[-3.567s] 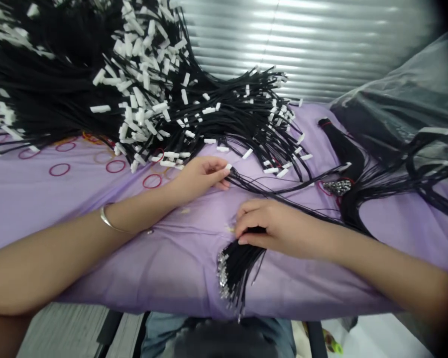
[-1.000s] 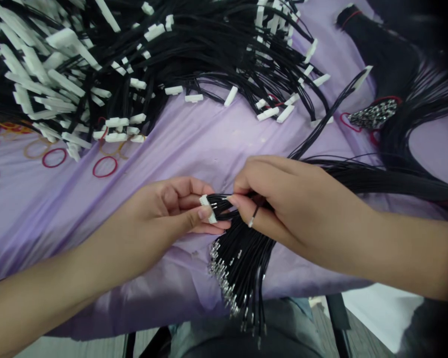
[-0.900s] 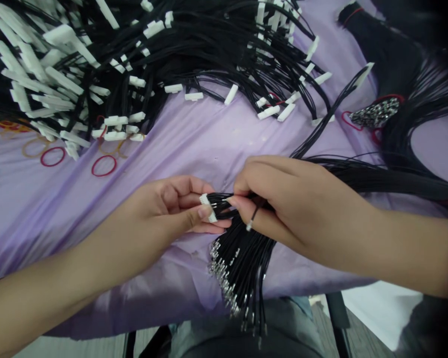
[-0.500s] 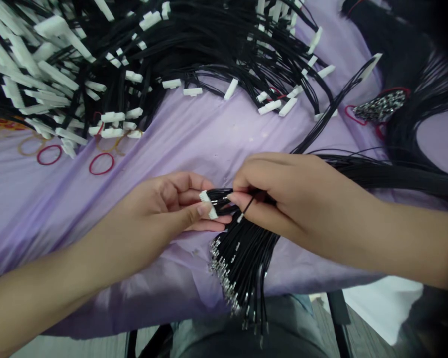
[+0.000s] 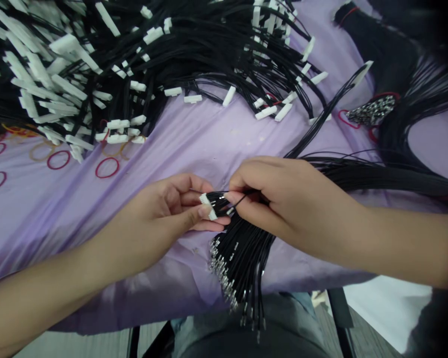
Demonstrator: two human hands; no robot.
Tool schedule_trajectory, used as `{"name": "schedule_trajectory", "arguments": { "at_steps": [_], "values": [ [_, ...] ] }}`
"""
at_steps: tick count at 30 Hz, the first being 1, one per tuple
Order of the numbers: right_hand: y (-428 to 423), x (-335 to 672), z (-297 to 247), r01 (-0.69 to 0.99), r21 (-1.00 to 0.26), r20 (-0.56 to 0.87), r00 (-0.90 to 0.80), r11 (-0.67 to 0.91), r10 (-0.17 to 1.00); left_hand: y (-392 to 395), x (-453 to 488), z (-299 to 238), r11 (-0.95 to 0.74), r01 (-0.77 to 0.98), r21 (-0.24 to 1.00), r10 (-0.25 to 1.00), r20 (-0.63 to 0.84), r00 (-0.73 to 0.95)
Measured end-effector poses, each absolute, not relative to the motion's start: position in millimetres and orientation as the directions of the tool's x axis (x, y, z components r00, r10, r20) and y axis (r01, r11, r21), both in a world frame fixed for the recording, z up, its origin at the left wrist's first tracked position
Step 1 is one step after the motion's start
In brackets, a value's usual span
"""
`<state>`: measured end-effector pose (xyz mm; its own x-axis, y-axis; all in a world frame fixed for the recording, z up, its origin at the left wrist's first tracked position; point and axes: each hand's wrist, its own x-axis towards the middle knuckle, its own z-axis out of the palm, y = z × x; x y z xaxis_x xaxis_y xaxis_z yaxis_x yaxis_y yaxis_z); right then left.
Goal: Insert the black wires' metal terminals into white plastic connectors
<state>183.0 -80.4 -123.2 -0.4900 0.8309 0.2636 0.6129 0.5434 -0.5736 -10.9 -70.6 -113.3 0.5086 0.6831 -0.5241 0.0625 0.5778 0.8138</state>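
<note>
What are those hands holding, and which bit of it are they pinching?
The left hand pinches a white plug near its middle, thumb on top; the right hand holds black wires near their metal tips.

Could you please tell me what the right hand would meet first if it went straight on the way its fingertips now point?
The right hand would probably meet the black wires at the white connector first, then the connector itself, held by the left hand; exact depth is unclear.
</note>
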Motion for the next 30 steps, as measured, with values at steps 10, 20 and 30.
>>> {"name": "schedule_trajectory", "arguments": {
  "at_steps": [10, 20, 30],
  "values": [
    [-80.4, 185.1, -126.2, 0.562, -0.574, 0.329, -0.507, 0.596, 0.796, -69.5, -12.2, -116.6, 0.540, 0.070, 0.839, 0.696, -0.492, 0.523],
    [-79.6, 186.6, -112.0, 0.637, -0.568, 0.093, -0.580, 0.522, 0.809, -69.3, -12.4, -116.8, 0.544, 0.060, 0.837, 0.692, -0.487, 0.532],
    [-80.5, 182.1, -116.8, 0.604, -0.591, 0.140, -0.576, 0.535, 0.805, -70.2, -9.6, -113.1, 0.541, 0.076, 0.837, 0.707, -0.502, 0.497]
  ]
}}
